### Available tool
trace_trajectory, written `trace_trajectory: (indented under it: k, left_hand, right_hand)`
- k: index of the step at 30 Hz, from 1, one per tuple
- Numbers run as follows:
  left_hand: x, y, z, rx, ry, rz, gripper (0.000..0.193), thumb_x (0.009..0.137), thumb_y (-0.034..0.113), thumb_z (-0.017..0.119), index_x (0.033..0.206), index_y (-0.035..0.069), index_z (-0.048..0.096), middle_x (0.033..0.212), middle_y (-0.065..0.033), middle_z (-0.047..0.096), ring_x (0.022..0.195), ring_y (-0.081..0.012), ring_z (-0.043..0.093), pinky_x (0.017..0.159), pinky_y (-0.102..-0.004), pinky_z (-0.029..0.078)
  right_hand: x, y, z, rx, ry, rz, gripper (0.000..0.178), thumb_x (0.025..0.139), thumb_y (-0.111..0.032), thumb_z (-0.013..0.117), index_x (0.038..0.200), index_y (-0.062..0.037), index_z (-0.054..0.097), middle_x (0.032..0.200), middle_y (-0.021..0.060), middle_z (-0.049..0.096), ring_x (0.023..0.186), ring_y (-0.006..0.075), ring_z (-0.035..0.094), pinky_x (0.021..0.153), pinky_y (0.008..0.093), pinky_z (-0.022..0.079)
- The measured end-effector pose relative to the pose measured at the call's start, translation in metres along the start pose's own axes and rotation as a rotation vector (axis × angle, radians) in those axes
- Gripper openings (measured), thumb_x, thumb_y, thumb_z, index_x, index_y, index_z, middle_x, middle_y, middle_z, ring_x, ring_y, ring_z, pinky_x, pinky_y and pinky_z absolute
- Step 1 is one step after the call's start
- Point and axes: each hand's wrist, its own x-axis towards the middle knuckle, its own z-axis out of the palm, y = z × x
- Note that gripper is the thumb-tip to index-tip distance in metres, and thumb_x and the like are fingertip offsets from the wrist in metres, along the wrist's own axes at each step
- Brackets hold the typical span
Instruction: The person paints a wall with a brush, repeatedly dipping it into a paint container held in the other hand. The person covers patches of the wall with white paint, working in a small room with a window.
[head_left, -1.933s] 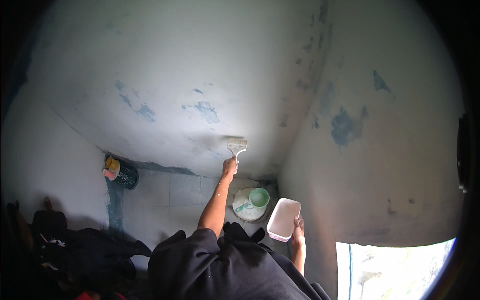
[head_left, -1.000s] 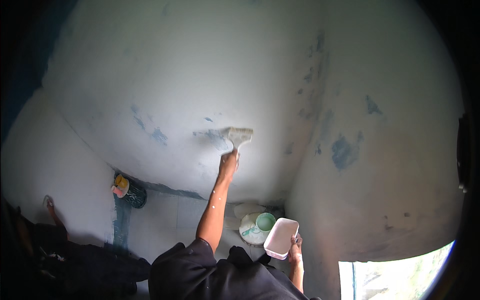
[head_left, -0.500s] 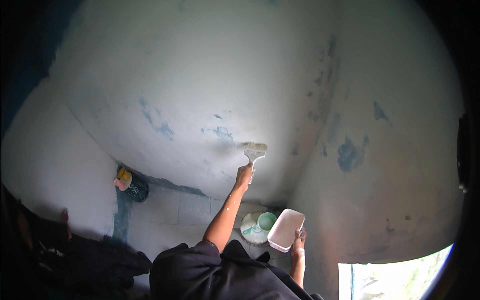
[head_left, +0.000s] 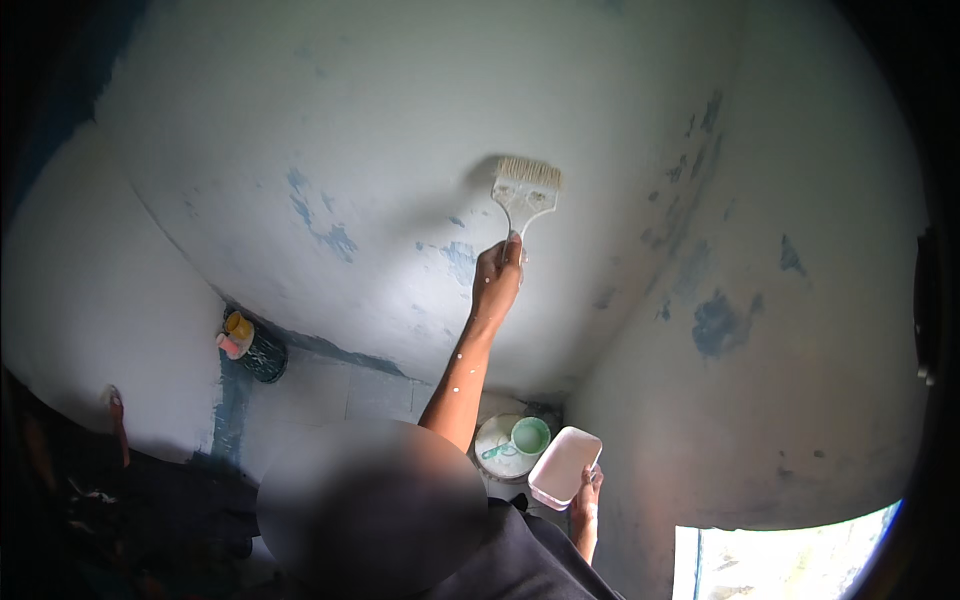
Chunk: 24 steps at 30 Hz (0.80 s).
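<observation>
A wide, pale-bristled paintbrush (head_left: 526, 190) is held by its handle in my left hand (head_left: 497, 283), which is closed around it with the bristles pointing up. The brush is in front of the white-coated wall (head_left: 400, 130) and casts a shadow on it; whether the bristles touch it I cannot tell. White specks dot my left wrist and forearm. Lower down, my right hand (head_left: 588, 492) grips the side of a shallow pale pinkish-white rectangular tub (head_left: 567, 466), tilted, its inside coated pale.
Beside the tub, a green cup (head_left: 531, 435) of pale liquid stands on a round white lid (head_left: 503, 460). A dark bucket (head_left: 262, 358) with yellow and pink things on top stands in the left corner. Blue patches mark the walls. A bright opening (head_left: 790, 560) lies lower right.
My left hand has raised the brush higher up the wall, and the brush now looks larger. The right hand still holds the tub, slightly shifted in the picture as the view moved.
</observation>
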Motion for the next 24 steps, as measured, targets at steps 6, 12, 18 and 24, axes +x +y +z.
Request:
trace_trajectory:
  k: [6,12,18,24]
  left_hand:
    - [-0.036,-0.199,0.008,0.129,0.015,-0.201,0.04,0.101,0.03,0.047,0.075,0.002,0.056,0.055,-0.0025,0.046,0.048,-0.014,0.044,0.047,-0.0334,0.036]
    - [-0.036,-0.275,0.014,-0.073,-0.056,-0.528,0.036,0.098,0.032,0.05,0.073,0.007,0.056,0.054,0.0026,0.044,0.041,-0.009,0.038,0.038,-0.0276,0.029]
    - [0.007,-0.085,0.051,-0.24,-0.129,-0.31,0.033,0.101,0.026,0.049,0.071,0.013,0.046,0.054,0.0076,0.033,0.041,-0.0048,0.027,0.039,-0.0253,0.02]
    - [0.006,-0.018,0.069,-0.173,-0.097,-0.001,0.038,0.102,0.035,0.05,0.073,0.01,0.047,0.06,0.0064,0.035,0.054,-0.0053,0.032,0.049,-0.0267,0.027]
  right_hand:
    - [-0.022,-0.037,0.035,-0.027,-0.049,0.004,0.06,0.101,-0.035,0.053,0.148,-0.0092,0.027,0.141,0.0165,0.045,0.128,0.0284,0.046,0.104,0.0418,0.042]
    - [0.002,-0.017,0.027,-0.019,-0.238,0.02,0.068,0.098,-0.042,0.057,0.148,-0.0044,0.029,0.143,0.0186,0.042,0.13,0.0308,0.046,0.104,0.0437,0.043]
    - [-0.016,-0.037,0.021,-0.121,-0.126,0.136,0.057,0.1,-0.043,0.054,0.137,-0.0011,0.045,0.128,0.0108,0.056,0.119,0.0209,0.052,0.102,0.0341,0.042]
    - [0.009,-0.027,-0.005,-0.383,-0.164,0.209,0.045,0.102,-0.039,0.05,0.126,-0.0002,0.053,0.111,0.0083,0.061,0.101,0.0176,0.059,0.084,0.0338,0.05]
